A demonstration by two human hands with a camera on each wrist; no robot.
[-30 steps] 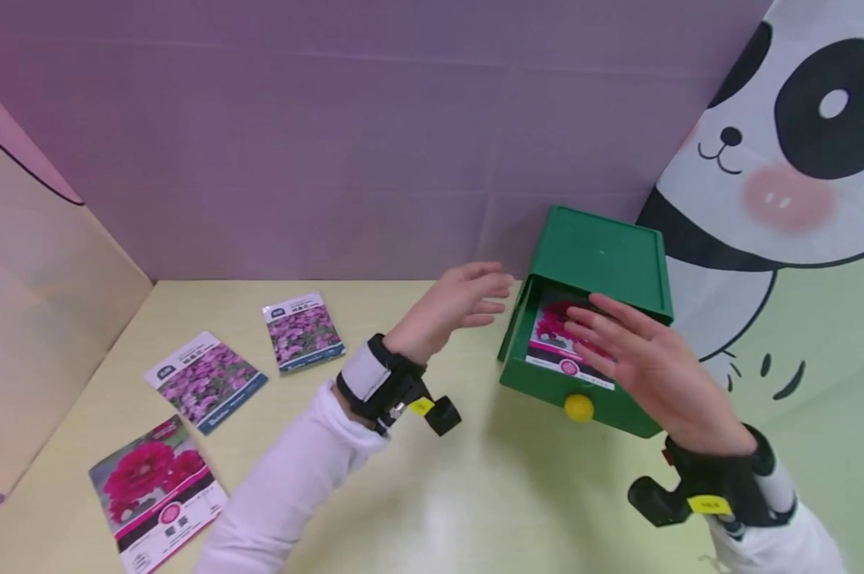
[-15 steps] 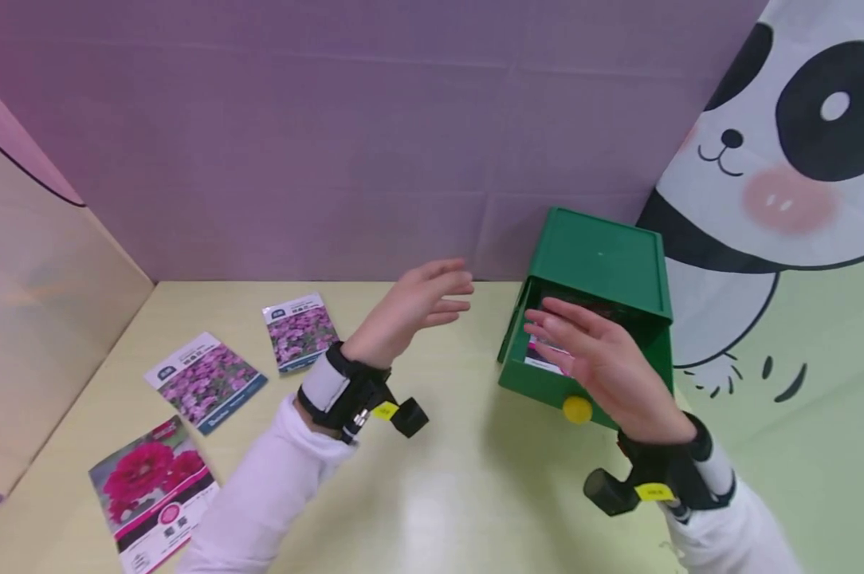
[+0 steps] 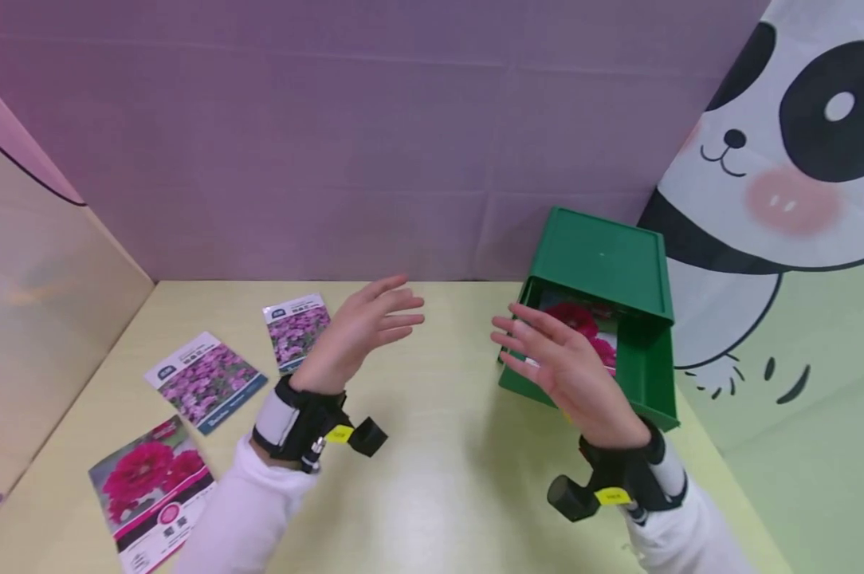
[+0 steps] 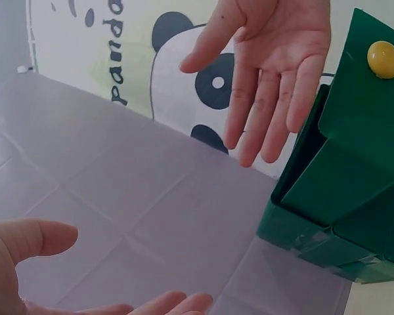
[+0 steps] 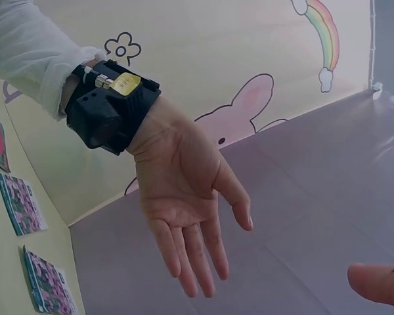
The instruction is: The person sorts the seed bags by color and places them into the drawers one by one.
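A green box (image 3: 604, 263) stands at the back right of the table with its drawer (image 3: 643, 375) pulled out; a red-flower seed packet (image 3: 583, 327) lies inside. My right hand (image 3: 557, 363) hovers open in front of the drawer, fingers spread, holding nothing. My left hand (image 3: 363, 327) hovers open over the table to the left of the box, empty too. In the left wrist view the right hand (image 4: 269, 72) is palm-out beside the drawer's yellow knob (image 4: 384, 59). The left hand (image 5: 184, 216) appears open in the right wrist view.
Three seed packets lie on the yellow table (image 3: 432, 478) at the left: a purple-flower one (image 3: 301, 331), another purple one (image 3: 206, 381), and a red-flower one (image 3: 155, 490). Purple and panda-printed walls close the back and right.
Both hands have drawn back toward me and to the left, away from the green box. The right hand has left the drawer, so the packet inside shows.
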